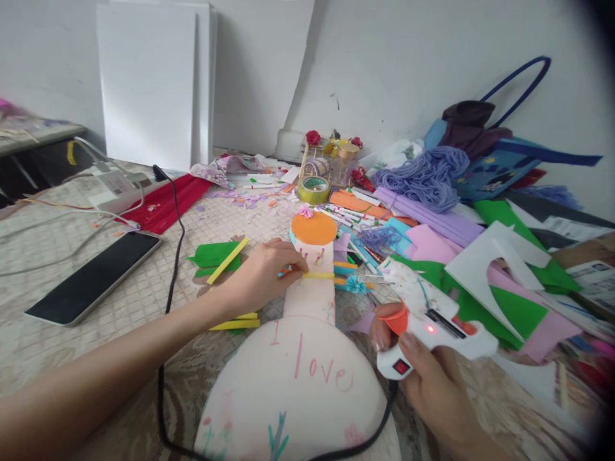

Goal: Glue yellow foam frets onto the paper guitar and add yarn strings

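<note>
A white guitar-shaped cutout [269,358] lies in front of me, with "I love" and plants drawn on its wide body and an orange rounded piece [314,228] at its far end. Across its narrow neck runs a thin yellow strip [319,275]. My left hand [271,272] is closed, pinching the strip's left end at the neck's edge. My right hand [427,378] grips a white hot glue gun [427,326] with an orange trigger and a lit red light, to the right of the neck. The gun's nozzle points away to the left, near a blue paper flower [355,284].
A black cable [173,282] loops over the table and the cutout's near part. Left lie a phone [96,275], green pieces [218,256] and more yellow strips [235,323]. Right are paper scraps [500,282] and purple yarn [423,176]; tape [314,190] stands beyond.
</note>
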Motion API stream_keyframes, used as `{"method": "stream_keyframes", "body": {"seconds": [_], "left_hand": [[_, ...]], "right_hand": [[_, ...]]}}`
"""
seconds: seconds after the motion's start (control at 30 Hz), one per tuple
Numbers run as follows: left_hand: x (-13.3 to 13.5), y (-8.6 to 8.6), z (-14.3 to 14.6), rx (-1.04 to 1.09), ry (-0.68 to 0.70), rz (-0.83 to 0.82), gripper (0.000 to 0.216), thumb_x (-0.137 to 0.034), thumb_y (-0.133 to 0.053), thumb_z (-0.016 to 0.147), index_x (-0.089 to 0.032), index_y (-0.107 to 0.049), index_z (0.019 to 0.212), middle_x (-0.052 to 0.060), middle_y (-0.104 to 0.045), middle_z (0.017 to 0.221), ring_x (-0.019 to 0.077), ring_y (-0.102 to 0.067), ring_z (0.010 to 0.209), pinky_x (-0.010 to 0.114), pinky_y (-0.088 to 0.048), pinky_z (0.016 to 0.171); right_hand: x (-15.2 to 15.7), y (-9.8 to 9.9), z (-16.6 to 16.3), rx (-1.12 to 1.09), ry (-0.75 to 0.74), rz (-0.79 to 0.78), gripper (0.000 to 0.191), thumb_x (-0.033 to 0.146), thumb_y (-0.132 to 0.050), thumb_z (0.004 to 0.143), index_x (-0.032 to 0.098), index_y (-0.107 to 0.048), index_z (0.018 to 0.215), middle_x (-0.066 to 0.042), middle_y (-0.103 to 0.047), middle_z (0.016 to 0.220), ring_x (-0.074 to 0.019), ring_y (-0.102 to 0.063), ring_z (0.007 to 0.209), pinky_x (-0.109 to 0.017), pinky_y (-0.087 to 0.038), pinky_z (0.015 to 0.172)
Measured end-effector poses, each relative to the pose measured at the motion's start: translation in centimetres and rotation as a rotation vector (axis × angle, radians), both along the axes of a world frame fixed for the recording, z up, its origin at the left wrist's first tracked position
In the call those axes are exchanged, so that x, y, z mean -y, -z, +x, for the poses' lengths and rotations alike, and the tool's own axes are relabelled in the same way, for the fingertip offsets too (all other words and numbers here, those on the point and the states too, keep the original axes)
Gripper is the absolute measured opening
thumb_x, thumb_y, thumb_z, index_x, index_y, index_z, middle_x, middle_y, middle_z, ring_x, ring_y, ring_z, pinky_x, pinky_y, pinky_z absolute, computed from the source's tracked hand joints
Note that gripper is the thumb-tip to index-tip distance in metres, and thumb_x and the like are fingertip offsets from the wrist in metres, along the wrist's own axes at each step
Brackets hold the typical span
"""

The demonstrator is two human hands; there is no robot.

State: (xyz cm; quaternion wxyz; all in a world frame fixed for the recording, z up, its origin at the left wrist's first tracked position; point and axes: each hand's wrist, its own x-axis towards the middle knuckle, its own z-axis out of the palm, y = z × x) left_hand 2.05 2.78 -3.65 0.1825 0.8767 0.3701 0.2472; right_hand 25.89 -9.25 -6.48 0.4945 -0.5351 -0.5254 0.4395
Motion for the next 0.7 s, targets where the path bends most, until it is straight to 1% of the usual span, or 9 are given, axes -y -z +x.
{"method": "stream_keyframes", "body": {"seconds": [0.17, 0.3, 0.4, 0.53, 0.6, 0.7], "left_hand": [[-0.11, 0.28, 0.02, 0.005, -0.007, 0.007, 0.015, -0.008, -0.059, 0.083, -0.017, -0.071, 0.084, 0.003, -0.07, 0.086, 0.0178, -0.06, 0.085, 0.031, -0.045, 0.082], [-0.21, 0.37, 0.06, -0.001, -0.011, 0.025, 0.016, -0.009, -0.057, 0.084, -0.017, -0.07, 0.085, 0.004, -0.07, 0.088, 0.0184, -0.06, 0.085, 0.032, -0.046, 0.082], [-0.17, 0.25, 0.08, -0.017, -0.016, 0.036, 0.016, -0.009, -0.056, 0.084, -0.018, -0.07, 0.085, 0.004, -0.071, 0.088, 0.019, -0.061, 0.086, 0.033, -0.046, 0.082], [-0.11, -0.09, 0.08, -0.028, -0.031, 0.047, 0.017, -0.009, -0.055, 0.084, -0.018, -0.07, 0.085, 0.005, -0.071, 0.09, 0.0196, -0.061, 0.088, 0.033, -0.046, 0.083], [-0.17, -0.26, 0.09, -0.04, -0.034, 0.045, 0.017, -0.009, -0.056, 0.084, -0.017, -0.07, 0.085, 0.004, -0.071, 0.089, 0.0196, -0.061, 0.087, 0.033, -0.046, 0.083], [-0.33, -0.41, 0.18, -0.051, -0.026, 0.039, 0.016, -0.009, -0.056, 0.084, -0.017, -0.07, 0.084, 0.004, -0.071, 0.087, 0.0193, -0.061, 0.086, 0.033, -0.046, 0.082]], "right_hand": [[0.0, 0.29, 0.23, 0.021, -0.014, -0.029, 0.036, 0.049, -0.053, 0.087, 0.021, -0.057, 0.065, -0.002, -0.055, 0.065, -0.0185, -0.053, 0.062, -0.029, -0.044, 0.058], [-0.02, 0.12, 0.15, 0.031, 0.011, -0.029, 0.035, 0.049, -0.054, 0.087, 0.021, -0.058, 0.066, -0.002, -0.055, 0.065, -0.019, -0.052, 0.061, -0.029, -0.045, 0.057], [-0.09, -0.07, 0.06, 0.026, -0.007, -0.014, 0.034, 0.049, -0.053, 0.087, 0.021, -0.059, 0.07, -0.003, -0.056, 0.068, -0.0199, -0.054, 0.064, -0.03, -0.045, 0.059], [-0.26, -0.17, 0.0, 0.049, -0.023, -0.014, 0.034, 0.049, -0.051, 0.089, 0.023, -0.057, 0.068, -0.002, -0.055, 0.067, -0.0195, -0.053, 0.063, -0.03, -0.045, 0.059], [-0.31, -0.16, -0.02, 0.04, -0.014, -0.003, 0.033, 0.049, -0.052, 0.088, 0.023, -0.057, 0.069, -0.002, -0.055, 0.067, -0.0197, -0.053, 0.063, -0.03, -0.045, 0.059], [-0.26, -0.04, 0.12, 0.049, 0.009, -0.005, 0.031, 0.049, -0.053, 0.087, 0.023, -0.057, 0.069, -0.002, -0.056, 0.066, -0.0192, -0.051, 0.06, -0.03, -0.044, 0.057]]}}
